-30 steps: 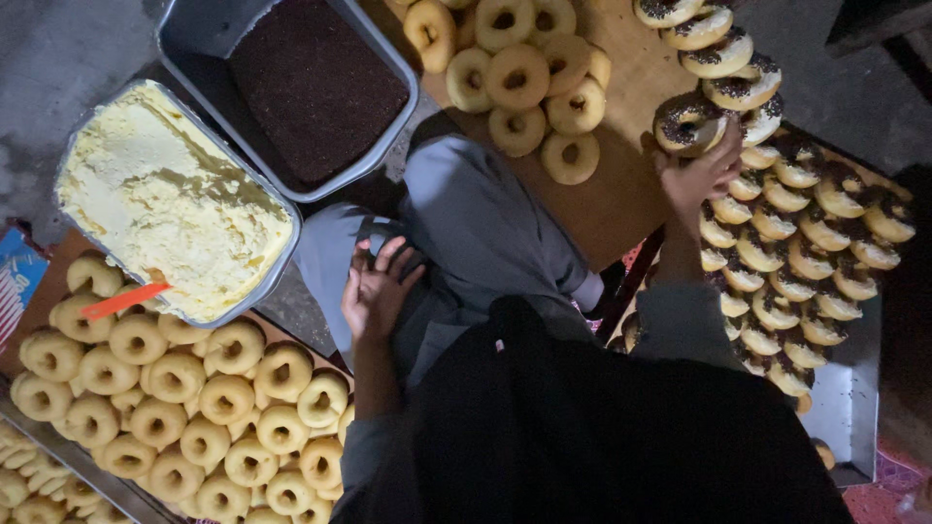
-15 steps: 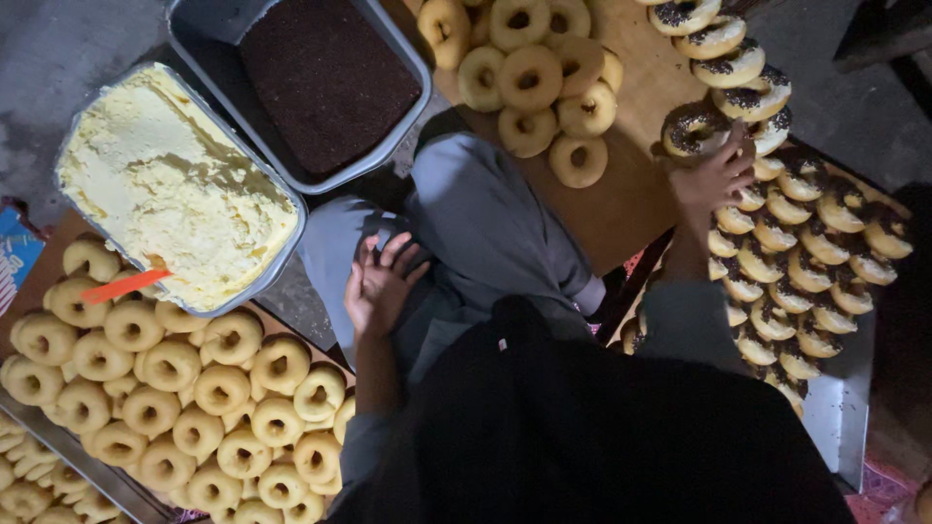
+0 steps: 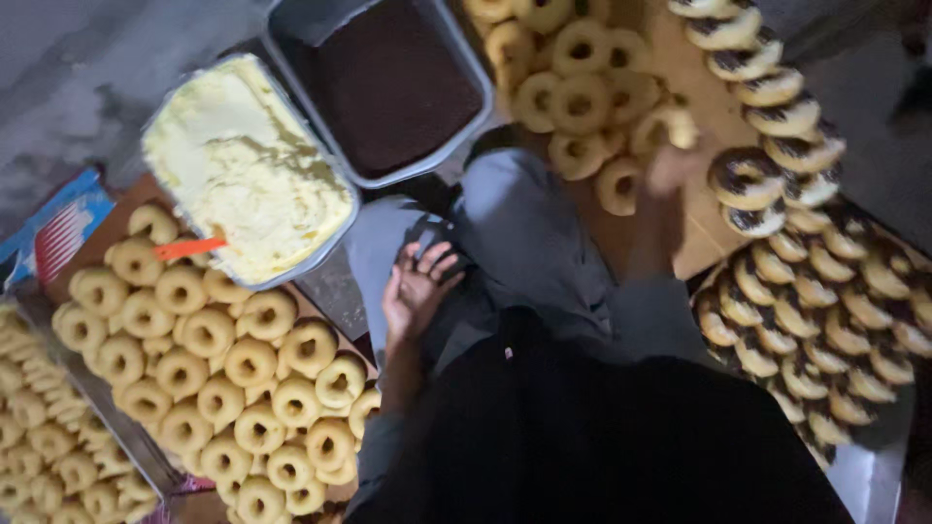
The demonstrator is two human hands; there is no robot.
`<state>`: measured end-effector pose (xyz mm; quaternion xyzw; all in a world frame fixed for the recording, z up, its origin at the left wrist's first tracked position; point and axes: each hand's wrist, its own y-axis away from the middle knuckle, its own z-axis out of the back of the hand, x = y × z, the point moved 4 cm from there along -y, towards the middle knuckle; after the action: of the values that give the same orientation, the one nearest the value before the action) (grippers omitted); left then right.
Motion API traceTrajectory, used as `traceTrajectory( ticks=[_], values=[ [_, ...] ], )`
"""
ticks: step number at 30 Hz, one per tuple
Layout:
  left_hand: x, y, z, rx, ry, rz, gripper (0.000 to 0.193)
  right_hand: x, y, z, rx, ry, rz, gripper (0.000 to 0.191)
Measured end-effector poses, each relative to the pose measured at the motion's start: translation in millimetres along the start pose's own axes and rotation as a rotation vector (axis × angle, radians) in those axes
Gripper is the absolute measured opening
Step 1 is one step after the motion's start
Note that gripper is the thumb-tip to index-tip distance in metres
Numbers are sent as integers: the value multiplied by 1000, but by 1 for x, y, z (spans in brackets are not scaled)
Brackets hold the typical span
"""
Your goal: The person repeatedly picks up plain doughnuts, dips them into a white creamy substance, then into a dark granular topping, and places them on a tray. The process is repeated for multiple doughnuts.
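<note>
My left hand (image 3: 417, 286) rests on my grey-trousered knee, fingers apart and holding nothing. My right hand (image 3: 670, 173) is blurred over the wooden board (image 3: 707, 243), its fingers at a plain ring doughnut (image 3: 663, 126) on the edge of the pile of plain doughnuts (image 3: 581, 87). I cannot tell whether it grips that one. Just right of the hand lies a chocolate-topped doughnut (image 3: 743, 180), the lowest in a row of chocolate-topped doughnuts (image 3: 772, 107).
A metal tray of yellow cream (image 3: 243, 175) with an orange spatula (image 3: 189, 247) and a tray of dark chocolate (image 3: 388, 82) stand ahead. Plain doughnuts (image 3: 223, 359) fill boards at the left. Many topped doughnuts (image 3: 825, 320) lie on a tray at the right.
My right hand has left the chocolate-topped doughnut at the row and swung left to the plain doughnuts. The view has shifted. My left hand stays on my knee.
</note>
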<state>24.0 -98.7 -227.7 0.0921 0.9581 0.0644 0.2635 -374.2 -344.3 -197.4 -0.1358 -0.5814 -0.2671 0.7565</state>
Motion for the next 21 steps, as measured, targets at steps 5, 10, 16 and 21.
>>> traceTrajectory(
  ticks=[5,10,16,21],
  values=[
    [0,1,4,7,9,13,46,27,-12,-23,-88,-39,18,71],
    [4,-9,3,73,16,-8,47,33,-16,-42,-70,366,-97,67],
    [3,-11,-2,94,48,-63,51,47,0,-39,-283,-77,353,65],
    [4,-22,-46,293,273,-59,68,73,131,-88,557,-138,866,48]
  ],
)
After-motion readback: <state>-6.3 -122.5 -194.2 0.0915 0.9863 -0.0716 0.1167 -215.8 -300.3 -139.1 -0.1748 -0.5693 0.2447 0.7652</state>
